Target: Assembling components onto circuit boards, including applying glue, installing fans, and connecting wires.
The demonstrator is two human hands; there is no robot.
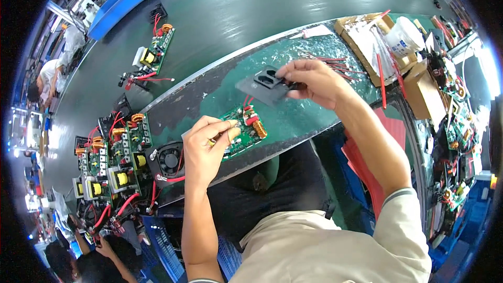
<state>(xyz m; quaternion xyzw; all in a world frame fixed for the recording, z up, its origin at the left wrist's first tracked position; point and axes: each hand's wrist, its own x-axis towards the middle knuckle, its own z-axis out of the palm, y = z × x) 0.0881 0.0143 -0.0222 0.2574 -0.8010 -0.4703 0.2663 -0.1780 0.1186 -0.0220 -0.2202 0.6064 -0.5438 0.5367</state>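
Note:
My right hand (314, 81) is closed on the edge of a black plastic panel (262, 86) with raised socket openings, held tilted above the bench. The panel is slightly blurred. Left of it and nearer to me, a green circuit board (243, 139) lies at the bench's front edge. It carries a copper-wound coil (259, 129), and red wires (248, 99) rise from its far end toward the panel. My left hand (204, 144) is closed with fingertips pinched at the board's middle, covering its left part. A black fan (170, 160) sits beside my left wrist.
Several assembled circuit boards (112, 157) with yellow transformers crowd the left. Another board (157, 52) lies on the green surface beyond the bench ledge. Loose red wires (335, 65), a white tube (317, 31) and a cardboard box (361, 47) are at the right. People work at far left and lower left.

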